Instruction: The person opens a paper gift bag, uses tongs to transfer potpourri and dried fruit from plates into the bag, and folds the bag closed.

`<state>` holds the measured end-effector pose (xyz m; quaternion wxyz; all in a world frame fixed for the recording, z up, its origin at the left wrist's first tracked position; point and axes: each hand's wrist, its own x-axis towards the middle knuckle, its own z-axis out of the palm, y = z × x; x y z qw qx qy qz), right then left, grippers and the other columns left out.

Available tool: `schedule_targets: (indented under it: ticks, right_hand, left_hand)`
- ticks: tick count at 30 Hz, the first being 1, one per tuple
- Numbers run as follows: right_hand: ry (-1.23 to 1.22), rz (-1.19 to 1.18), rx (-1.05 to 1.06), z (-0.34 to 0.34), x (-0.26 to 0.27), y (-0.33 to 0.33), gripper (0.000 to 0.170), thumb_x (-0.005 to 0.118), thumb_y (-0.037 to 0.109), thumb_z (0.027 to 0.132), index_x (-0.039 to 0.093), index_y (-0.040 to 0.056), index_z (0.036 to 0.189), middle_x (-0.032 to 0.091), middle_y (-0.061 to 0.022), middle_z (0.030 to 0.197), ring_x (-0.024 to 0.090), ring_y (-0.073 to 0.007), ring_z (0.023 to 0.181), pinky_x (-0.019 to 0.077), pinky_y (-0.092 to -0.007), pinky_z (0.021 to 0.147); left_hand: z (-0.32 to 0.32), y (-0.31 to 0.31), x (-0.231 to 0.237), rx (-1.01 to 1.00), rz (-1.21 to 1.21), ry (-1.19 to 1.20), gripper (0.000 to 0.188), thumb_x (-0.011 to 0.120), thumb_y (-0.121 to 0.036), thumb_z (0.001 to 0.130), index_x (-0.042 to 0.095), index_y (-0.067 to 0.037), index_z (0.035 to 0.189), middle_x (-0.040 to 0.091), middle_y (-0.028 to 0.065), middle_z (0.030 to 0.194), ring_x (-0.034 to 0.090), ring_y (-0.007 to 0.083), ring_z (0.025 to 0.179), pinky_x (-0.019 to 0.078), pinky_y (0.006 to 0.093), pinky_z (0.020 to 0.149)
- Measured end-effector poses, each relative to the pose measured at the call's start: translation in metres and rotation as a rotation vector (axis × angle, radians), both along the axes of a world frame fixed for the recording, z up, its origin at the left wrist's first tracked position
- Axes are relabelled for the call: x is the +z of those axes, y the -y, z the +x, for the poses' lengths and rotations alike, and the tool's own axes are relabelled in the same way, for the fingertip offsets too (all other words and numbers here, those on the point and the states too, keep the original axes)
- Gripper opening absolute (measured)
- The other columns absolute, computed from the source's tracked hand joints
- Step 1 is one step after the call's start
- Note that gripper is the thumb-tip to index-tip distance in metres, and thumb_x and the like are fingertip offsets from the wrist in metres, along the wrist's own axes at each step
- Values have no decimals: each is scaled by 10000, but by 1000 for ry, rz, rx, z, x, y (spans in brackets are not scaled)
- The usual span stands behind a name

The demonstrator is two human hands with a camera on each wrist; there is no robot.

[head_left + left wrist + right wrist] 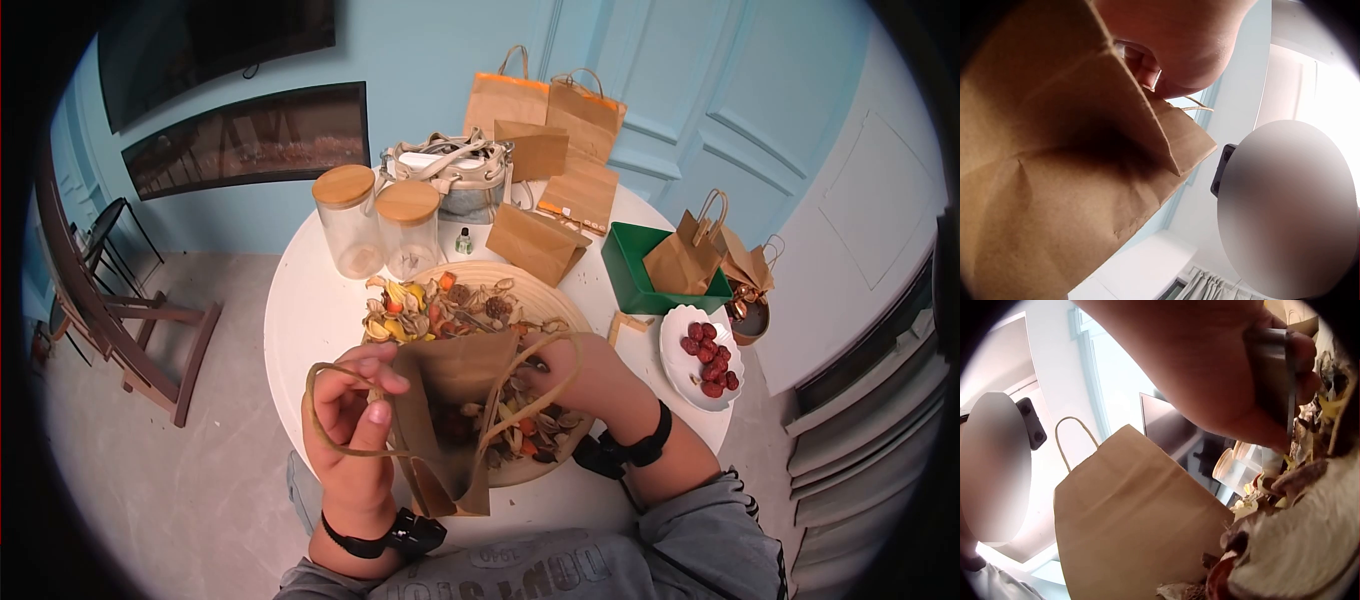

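Note:
A brown paper bag (465, 362) with twisted cord handles stands open at the top, over the near part of a round woven tray (556, 292). Dried potpourri (400, 312) in yellow, orange and brown fills the tray. My left hand (352, 405) holds the bag at its left rim, a handle looping around the fingers. To the right of the bag, my right hand (556, 362) reaches low over the potpourri. In the right wrist view its fingers curl round a dark, shiny piece with a metal edge (1275, 378); I cannot tell its kind.
Two lidded glass jars (345, 225), a small bottle (464, 240) and a handbag (465, 180) stand behind the tray. More paper bags (540, 240) are at the back. On the right are a green box (625, 265) and a white plate (705, 390) of red dates (712, 365).

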<state>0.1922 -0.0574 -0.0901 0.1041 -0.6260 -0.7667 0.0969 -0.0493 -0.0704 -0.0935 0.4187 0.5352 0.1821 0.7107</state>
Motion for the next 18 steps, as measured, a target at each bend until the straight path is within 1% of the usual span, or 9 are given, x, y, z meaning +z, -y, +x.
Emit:
schedule_targets:
  ticks: [1,5,7,8,10,13,17,18]
  right_hand:
    - [3,34,14,2,-1,0,253,611,290,832,576,64,941,644,-144,771,624,-359,768,477,-467,677]
    - [26,24,-18,3,9,1,247,609,290,836,576,66,935,642,-144,776,622,-360,768,477,-460,671]
    - [28,23,-52,4,17,2,245,609,298,838,577,72,925,638,-143,775,619,-363,765,478,-455,665]
    - [29,24,-51,6,17,2,245,609,298,838,577,72,925,638,-143,775,619,-363,765,478,-455,665]
    - [1,120,-80,10,17,3,268,667,324,798,569,75,819,627,-141,747,610,-364,755,468,-443,645]
    - [-23,129,-124,9,29,6,279,685,329,787,570,75,809,620,-139,728,609,-365,745,469,-439,642]
    - [-83,138,-106,5,31,8,298,684,350,790,569,76,823,621,-137,731,610,-365,741,470,-438,643]
    - [-55,97,-68,3,32,8,289,652,342,813,558,70,848,625,-143,758,611,-364,767,469,-442,659]
  left_hand:
    - [0,0,0,-2,3,1,228,585,-60,841,541,-21,1061,608,127,905,538,271,1092,364,433,991]
    - [0,1,1,-9,-10,9,235,582,-61,841,539,-21,1068,608,133,917,542,263,1083,370,426,986]
    - [-1,0,-1,-10,12,-4,245,580,-61,840,537,-18,1078,606,153,975,559,235,1030,387,406,968]
    - [-1,0,-1,-9,12,-4,245,580,-61,840,537,-18,1078,606,153,975,559,235,1030,387,406,968]
    - [-1,0,0,-23,-5,3,254,578,-62,840,534,-16,1086,599,174,1033,570,207,971,394,391,956]
    - [-1,0,-1,-20,-13,6,254,576,-61,840,534,-15,1086,588,187,1072,573,192,938,396,385,952]
    - [0,0,-1,-11,-10,8,250,579,-64,841,535,-15,1083,593,180,1047,571,205,969,395,387,953]
    - [0,0,-1,-9,-10,4,248,580,-65,841,535,-16,1080,594,177,1034,569,212,985,396,388,952]
